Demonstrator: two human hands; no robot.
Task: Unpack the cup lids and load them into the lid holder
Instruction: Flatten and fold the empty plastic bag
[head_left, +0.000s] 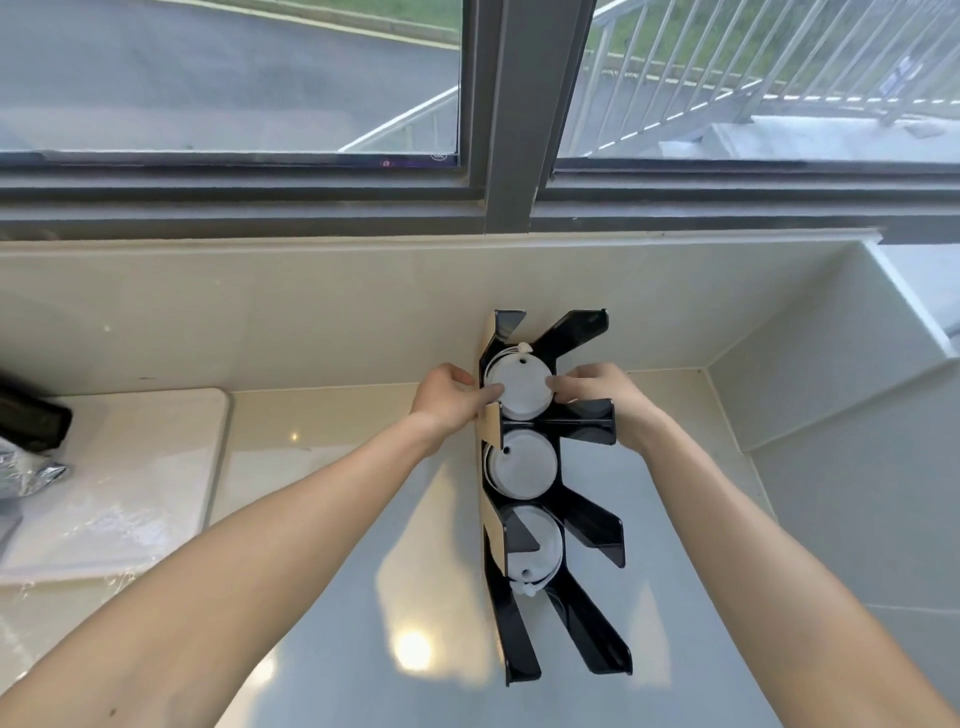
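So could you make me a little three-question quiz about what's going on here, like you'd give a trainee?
1. True or false: both hands are on the lids in the far slot of the black holder.
2. How many slots of the holder show white lids?
3. Which lids are being handled: A far stack, B middle stack, C near stack?

Key
1. True: the left hand and right hand touch the far stack from either side.
2. Three: far, middle stack and near stack.
3. A.
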